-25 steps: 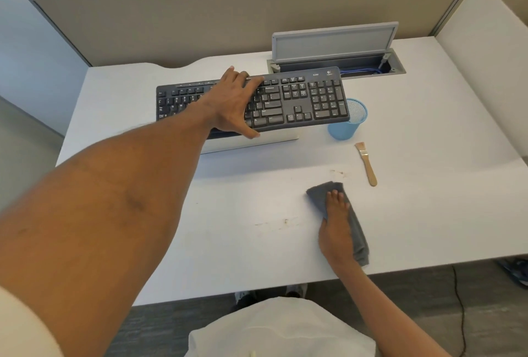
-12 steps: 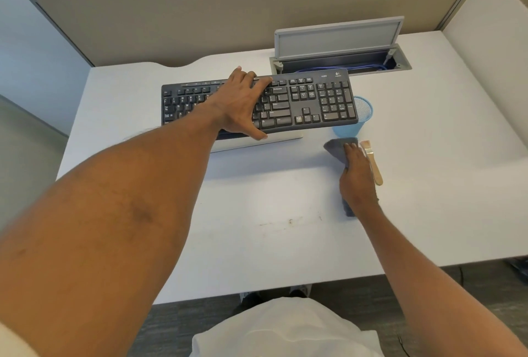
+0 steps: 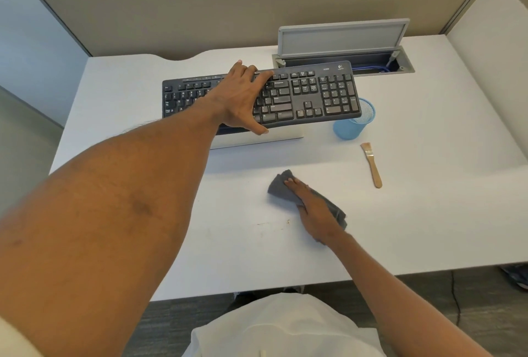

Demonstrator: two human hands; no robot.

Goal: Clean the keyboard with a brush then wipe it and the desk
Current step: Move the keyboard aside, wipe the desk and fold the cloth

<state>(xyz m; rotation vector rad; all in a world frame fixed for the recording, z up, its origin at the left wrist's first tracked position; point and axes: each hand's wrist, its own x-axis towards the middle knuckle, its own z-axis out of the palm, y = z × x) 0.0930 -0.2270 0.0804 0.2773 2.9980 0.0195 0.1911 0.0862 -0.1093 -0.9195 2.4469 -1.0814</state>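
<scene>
A black keyboard (image 3: 314, 94) is held raised above the white desk (image 3: 428, 214), tilted, with a white slab showing beneath its front edge. My left hand (image 3: 243, 99) grips it across the middle, fingers over the top edge and thumb under the front. A dark grey cloth (image 3: 281, 185) lies flat on the desk in front of the keyboard. My right hand (image 3: 310, 208) presses down on the cloth with straight fingers. A small wooden brush (image 3: 371, 164) lies on the desk to the right of the cloth, bristles pointing away from me.
A blue mesh cup (image 3: 351, 128) stands just behind the keyboard's right end. An open cable hatch (image 3: 343, 39) with blue cables sits at the back of the desk. A few brown smudges (image 3: 274, 223) mark the desk left of my right wrist. A partition wall rises behind.
My right hand has slid the cloth back from beside the cup and brush toward me and to the left. My left hand still holds the keyboard up.
</scene>
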